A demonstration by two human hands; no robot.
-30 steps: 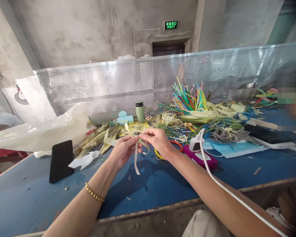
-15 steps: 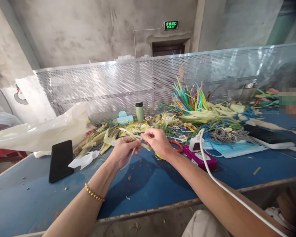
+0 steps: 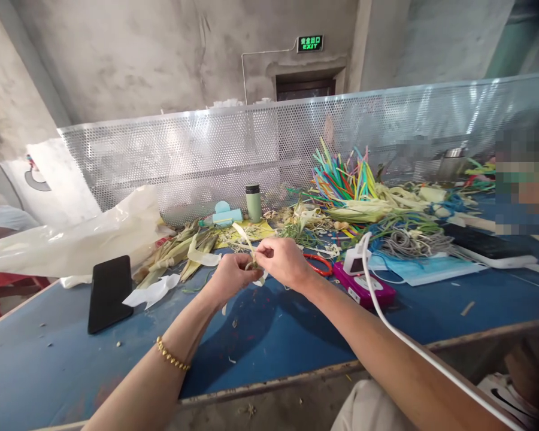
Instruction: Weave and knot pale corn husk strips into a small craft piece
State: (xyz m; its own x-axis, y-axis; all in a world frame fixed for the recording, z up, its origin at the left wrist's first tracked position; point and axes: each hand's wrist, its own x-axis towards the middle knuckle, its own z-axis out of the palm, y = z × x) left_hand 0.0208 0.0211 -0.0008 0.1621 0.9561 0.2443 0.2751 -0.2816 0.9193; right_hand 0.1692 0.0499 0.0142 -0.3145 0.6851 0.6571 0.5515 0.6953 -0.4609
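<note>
Over the front middle of the table, my left hand [image 3: 232, 276] and my right hand [image 3: 282, 261] meet, fingertips almost touching. Both are closed in a pinch on a pale corn husk strip [image 3: 243, 234], whose free end sticks up and away to the left. A small greenish part shows between the fingers; its form is mostly hidden. Just beyond my left hand lies another pale husk piece [image 3: 202, 256]. To the right of my right hand is a red ring [image 3: 327, 270].
A blue table [image 3: 269, 353] carries a black phone [image 3: 110, 293], a purple power socket [image 3: 377, 293], a green bottle [image 3: 253, 205], colourful pipe cleaners [image 3: 341, 173] and corn husks [image 3: 175, 254]. A white cable [image 3: 404, 341] crosses above my right forearm. Perforated metal panels [image 3: 206, 155] stand behind.
My fingers have shifted on the strip. Its end now points upward beyond the hands, where earlier a length hung below my left hand. My right hand has turned slightly, knuckles more upward.
</note>
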